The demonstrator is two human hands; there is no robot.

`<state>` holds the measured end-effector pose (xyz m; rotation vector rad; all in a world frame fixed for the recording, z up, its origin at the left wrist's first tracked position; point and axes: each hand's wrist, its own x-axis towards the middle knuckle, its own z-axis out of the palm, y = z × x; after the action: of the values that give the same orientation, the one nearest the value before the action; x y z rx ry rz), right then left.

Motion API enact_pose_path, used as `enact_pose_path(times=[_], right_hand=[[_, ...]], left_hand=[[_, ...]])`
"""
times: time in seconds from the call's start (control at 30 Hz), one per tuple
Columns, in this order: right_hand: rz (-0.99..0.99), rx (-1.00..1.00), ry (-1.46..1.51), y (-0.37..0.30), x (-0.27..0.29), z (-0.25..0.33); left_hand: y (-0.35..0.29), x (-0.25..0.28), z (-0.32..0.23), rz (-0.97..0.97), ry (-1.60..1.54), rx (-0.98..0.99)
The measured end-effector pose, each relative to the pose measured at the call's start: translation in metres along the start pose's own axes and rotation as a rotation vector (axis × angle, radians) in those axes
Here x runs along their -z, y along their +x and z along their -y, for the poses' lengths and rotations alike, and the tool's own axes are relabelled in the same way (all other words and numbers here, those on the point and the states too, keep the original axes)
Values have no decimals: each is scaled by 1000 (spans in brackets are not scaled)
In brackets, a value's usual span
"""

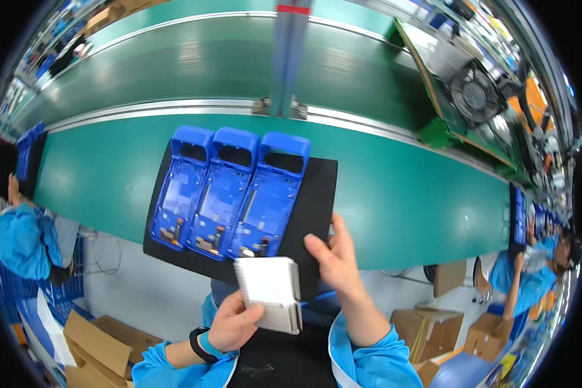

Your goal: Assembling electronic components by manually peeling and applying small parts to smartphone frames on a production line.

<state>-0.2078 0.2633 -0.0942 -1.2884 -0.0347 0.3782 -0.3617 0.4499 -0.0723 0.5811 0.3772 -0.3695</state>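
Note:
My left hand [235, 325] is closed around a stack of thin flat rectangular panels [271, 288], white on top with silvery edges, held low in front of me. My right hand [338, 258] is at the right side of a black mat [317, 187], thumb and forefinger apart and nothing seen between them; whether it touches the mat is unclear. Three blue plastic housings [239, 194], each with an open loop at the far end, lie side by side on the mat. Small ribbon-like parts [207, 240] show at their near ends. The panels stand just in front of the right-hand housing.
The mat overhangs the near edge of a green workbench [401, 194]. A metal post [290, 58] rises behind it; a black fan [475, 90] stands far right. Co-workers in blue sit at left [26, 239] and right [527, 275]. Cardboard boxes [100, 343] are on the floor.

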Motion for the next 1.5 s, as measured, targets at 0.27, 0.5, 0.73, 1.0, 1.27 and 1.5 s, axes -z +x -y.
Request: enact_pose_path(times=[0.27, 0.5, 0.73, 1.0, 1.27, 1.5], right_hand=[[-317, 134, -309, -15, 121, 52], [-591, 594, -1462, -6, 125, 55], [-255, 744, -931, 1, 64, 81], [-105, 736, -911, 16, 46, 75], [-68, 687, -973, 22, 40, 70], [-44, 735, -1151, 28, 33, 73]], left_hand=[[59, -35, -65, 218, 433, -146], [134, -67, -84, 319, 660, -315], [180, -73, -97, 484, 834, -337], [183, -58, -92, 429, 715, -338], [182, -56, -92, 471, 755, -366], [182, -57, -90, 482, 820, -470]])
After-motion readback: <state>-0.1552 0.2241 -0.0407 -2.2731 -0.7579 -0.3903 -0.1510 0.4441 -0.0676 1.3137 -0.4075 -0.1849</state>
